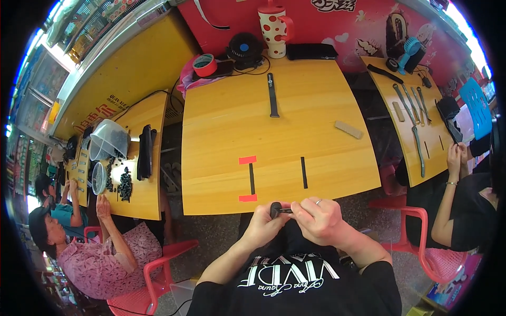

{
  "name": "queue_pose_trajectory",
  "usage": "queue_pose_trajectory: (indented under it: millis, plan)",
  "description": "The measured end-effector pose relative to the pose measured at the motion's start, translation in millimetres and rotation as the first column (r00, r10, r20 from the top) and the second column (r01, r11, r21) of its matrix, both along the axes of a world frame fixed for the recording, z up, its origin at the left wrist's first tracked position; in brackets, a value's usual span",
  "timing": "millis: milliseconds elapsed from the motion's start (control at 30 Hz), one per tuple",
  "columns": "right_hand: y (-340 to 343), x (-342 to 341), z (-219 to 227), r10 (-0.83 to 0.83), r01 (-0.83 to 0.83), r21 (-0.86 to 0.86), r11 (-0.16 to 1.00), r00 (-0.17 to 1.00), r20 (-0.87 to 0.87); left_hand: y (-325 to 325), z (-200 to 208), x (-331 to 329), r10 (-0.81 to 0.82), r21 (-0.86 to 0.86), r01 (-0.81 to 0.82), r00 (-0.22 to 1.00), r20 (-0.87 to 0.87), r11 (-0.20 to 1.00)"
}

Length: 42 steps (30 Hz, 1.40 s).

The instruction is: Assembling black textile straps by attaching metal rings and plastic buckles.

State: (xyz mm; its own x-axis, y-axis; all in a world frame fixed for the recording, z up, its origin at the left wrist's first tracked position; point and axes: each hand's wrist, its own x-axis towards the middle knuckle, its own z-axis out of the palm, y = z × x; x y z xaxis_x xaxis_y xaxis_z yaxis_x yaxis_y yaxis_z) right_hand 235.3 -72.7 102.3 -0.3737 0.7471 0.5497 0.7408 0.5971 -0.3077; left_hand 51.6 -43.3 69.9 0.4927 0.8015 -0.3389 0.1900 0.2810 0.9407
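Note:
My left hand (pixel 264 224) and my right hand (pixel 320 218) meet just below the near edge of the wooden table (pixel 295 131). Together they grip a small black part (pixel 278 209) between the fingertips; its shape is mostly hidden by the fingers. A ring shows on my right hand. On the table just beyond my hands lie two short black strips (pixel 252 178) (pixel 304 172), the left one between two red tape marks (pixel 247 159). Farther back lies a long black strap (pixel 272 95), and a small tan block (pixel 349 129) rests to the right.
At the table's far edge stand a spotted mug (pixel 274 30), a black fan (pixel 244 50), a red tape roll (pixel 204 64) and a black case (pixel 311 51). People sit at side tables left and right with black parts and tools. Red chairs (pixel 421 237) flank me.

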Motion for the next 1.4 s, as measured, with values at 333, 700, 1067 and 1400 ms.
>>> queue_pose_trajectory:
  millis: [333,700,1067,1400]
  plan:
    - [2.3,5.2,3.7,-0.097,0.110,0.079,0.991,0.983,-0.154,0.9,8.2,4.4,0.051,-0.087,-0.046,0.997,0.053,0.995]
    - [6.9,1.8,0.0,-0.059,0.060,0.113,0.992,0.998,-0.014,-0.2,10.1,6.6,0.053,-0.060,-0.048,0.995,0.082,0.997]
    - [6.0,2.4,1.0,-0.066,0.048,0.190,0.981,0.994,0.088,-0.3,9.1,4.9,0.045,-0.096,-0.037,0.996,0.081,0.995]
    - [2.8,-2.5,-1.7,-0.090,0.055,0.228,0.972,0.985,0.146,-0.1,6.4,6.0,0.077,-0.184,-0.042,0.980,0.186,0.982]
